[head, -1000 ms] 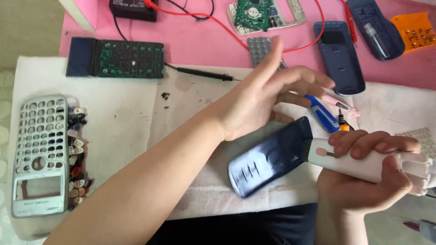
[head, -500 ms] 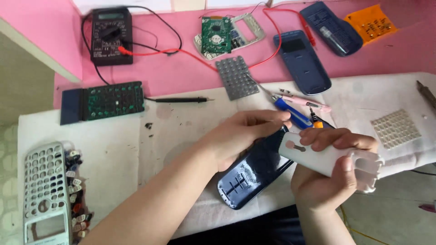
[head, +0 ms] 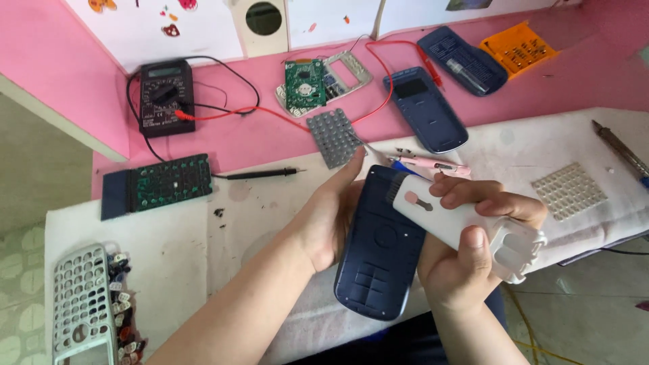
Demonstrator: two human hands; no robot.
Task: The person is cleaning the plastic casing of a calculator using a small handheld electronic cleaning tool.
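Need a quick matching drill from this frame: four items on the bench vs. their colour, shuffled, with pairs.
Things:
1. multimeter
2. calculator back cover held by the left hand
3. handheld tool in the right hand
4. bit tray

Colours:
A. orange
B. white
C. black
D. dark blue

Pairs: 1-C, 2-D, 3-B, 4-A

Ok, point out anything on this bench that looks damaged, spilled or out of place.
Calculators lie in pieces: a bare green circuit board and a grey key mat on the pink desk, and an empty keypad frame with loose keys heaped beside it. Dark specks stain the white cloth. Nothing looks broken.
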